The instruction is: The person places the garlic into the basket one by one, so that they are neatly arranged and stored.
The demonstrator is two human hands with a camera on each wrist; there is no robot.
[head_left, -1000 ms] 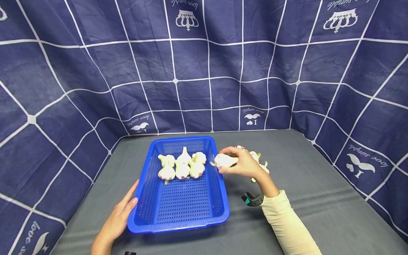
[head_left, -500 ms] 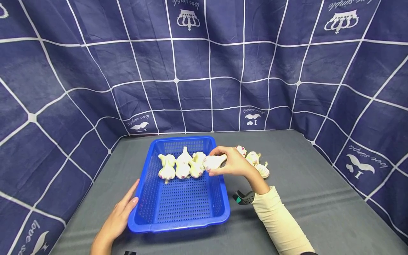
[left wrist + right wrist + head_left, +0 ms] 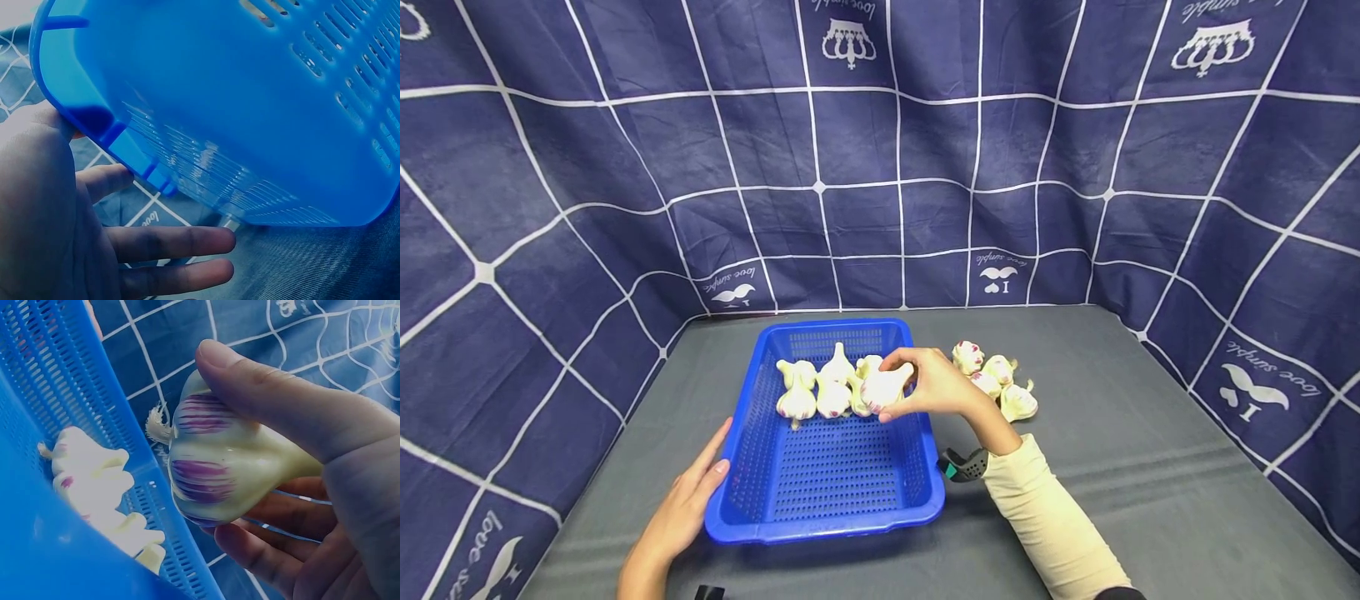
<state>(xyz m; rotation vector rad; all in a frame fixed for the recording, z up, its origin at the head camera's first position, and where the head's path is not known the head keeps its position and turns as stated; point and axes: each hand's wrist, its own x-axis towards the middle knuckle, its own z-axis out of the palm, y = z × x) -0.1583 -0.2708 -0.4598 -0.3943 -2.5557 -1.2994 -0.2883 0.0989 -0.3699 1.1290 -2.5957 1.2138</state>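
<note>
My right hand (image 3: 936, 383) grips a garlic bulb (image 3: 209, 456) between thumb and fingers, its root end pointing away from the palm. In the head view this bulb overlaps the right side of the blue basket (image 3: 827, 532). Several white garlic bulbs (image 3: 833, 400) lie grouped toward the far half inside. At the basket's near left side my left hand (image 3: 677, 508) touches the rim, its fingers extended. The left wrist view shows the left hand (image 3: 56, 206) beneath the rim, two straight fingers apart from the plastic and the thumb tip hidden behind the rim.
Several more garlic bulbs (image 3: 1000, 371) with purple streaks lie on the grey tabletop (image 3: 1120, 417), right of the basket. A dark blue curtain (image 3: 925, 142) with white lines encloses the back and sides. A black strap (image 3: 962, 465) hangs near the right wrist.
My right hand has moved left with its garlic bulb, from the basket's right rim to over the inside. Bulbs on the table behind it show more now. The left hand stays at the rim.
</note>
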